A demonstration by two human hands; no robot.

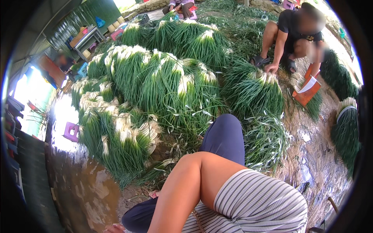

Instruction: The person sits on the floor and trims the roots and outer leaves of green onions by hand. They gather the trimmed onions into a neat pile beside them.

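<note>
My right arm [176, 194], in a striped sleeve, bends at the elbow above my dark-trousered leg [225, 136]. Its forearm runs down past the lower edge, so my right hand is out of sight. At the bottom left, beside my other knee [142, 215], a few fingertips show, apparently my left hand [114, 228]; most of it is cut off and nothing held is visible. Closest in front lie bundles of scallions [126, 134] with white root ends and long green leaves. Loose scallion leaves [266, 141] form a heap to the right of my knee.
Long rows of scallion bundles [155, 77] cover the middle. A crouching co-worker [285, 39] at right touches a pile of scallions [252, 87], near an orange flat object [309, 93]. A purple stool [71, 132] stands left on wet floor [87, 190]. Another person [180, 6] sits behind.
</note>
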